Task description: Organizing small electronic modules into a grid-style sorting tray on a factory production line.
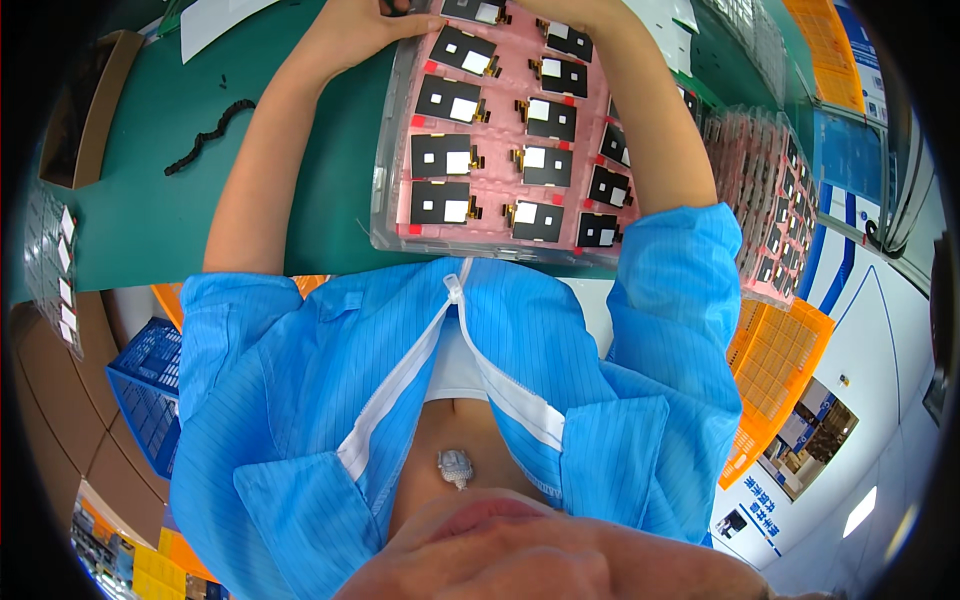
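Observation:
A clear plastic tray [383, 200] with a pink inner lies on the green work table, holding rows of small black flat modules [440, 155] with white squares and gold-brown flex tabs. My left hand [365, 28] is at the tray's far left corner. Its thumb reaches over the rim toward the far modules, and something dark shows between thumb and fingers, too cut off to name. My right hand [575, 10] is over the far middle of the tray, beside the top modules. The picture's upper edge hides most of its fingers.
To the right stands a tall stack of similar filled trays [765, 200]. A black wavy strip [210, 137] lies on the green table [330, 180], with a brown open box [105, 110] at far left. Orange crates [780, 370] and a blue crate [148, 395] stand below table height.

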`<state>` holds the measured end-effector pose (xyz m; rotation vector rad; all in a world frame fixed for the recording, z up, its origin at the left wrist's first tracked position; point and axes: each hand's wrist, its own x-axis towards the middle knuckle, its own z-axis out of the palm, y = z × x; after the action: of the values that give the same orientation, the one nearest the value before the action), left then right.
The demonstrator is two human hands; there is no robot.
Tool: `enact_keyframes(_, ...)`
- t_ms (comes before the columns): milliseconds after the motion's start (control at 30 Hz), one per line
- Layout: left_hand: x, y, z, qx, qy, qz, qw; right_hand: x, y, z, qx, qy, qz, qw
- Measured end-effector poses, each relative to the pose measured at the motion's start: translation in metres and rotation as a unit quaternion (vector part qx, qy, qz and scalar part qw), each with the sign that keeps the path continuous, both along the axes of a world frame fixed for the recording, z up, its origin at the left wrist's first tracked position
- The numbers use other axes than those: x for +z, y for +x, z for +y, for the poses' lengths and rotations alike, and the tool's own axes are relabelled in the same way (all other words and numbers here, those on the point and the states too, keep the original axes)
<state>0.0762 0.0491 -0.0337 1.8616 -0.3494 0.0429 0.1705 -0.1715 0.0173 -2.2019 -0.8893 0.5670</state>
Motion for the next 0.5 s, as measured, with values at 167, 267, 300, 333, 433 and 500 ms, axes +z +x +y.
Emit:
enact_keyframes(167,-0.0036,0.0002,0.0007,-0.001,-0.014,0.006,1.0,0.0004,0.0035,0.0015,0.018,-0.015,0.001,1.0)
enact_keyframes(267,-0.0047,0.0009,0.0009,-0.005,-0.018,0.006,1.0,0.0008,0.0037,0.0014,0.021,-0.019,-0.012,1.0)
enact_keyframes(300,-0.0048,0.0011,0.001,-0.009,-0.023,0.007,1.0,0.0007,0.0045,0.0017,0.022,-0.019,-0.005,1.0)
enact_keyframes(333,-0.0055,0.0011,0.0009,-0.008,-0.023,0.007,1.0,0.0004,0.0049,0.0019,0.024,-0.018,0.002,1.0)
enact_keyframes(433,-0.0069,0.0007,0.0001,-0.013,-0.057,0.013,0.998,0.0006,0.0049,0.0027,0.016,-0.028,-0.001,0.999)
enact_keyframes(500,-0.006,0.0004,-0.0005,-0.013,-0.069,0.025,0.997,0.0009,0.0043,0.0031,0.012,-0.028,0.001,1.0)
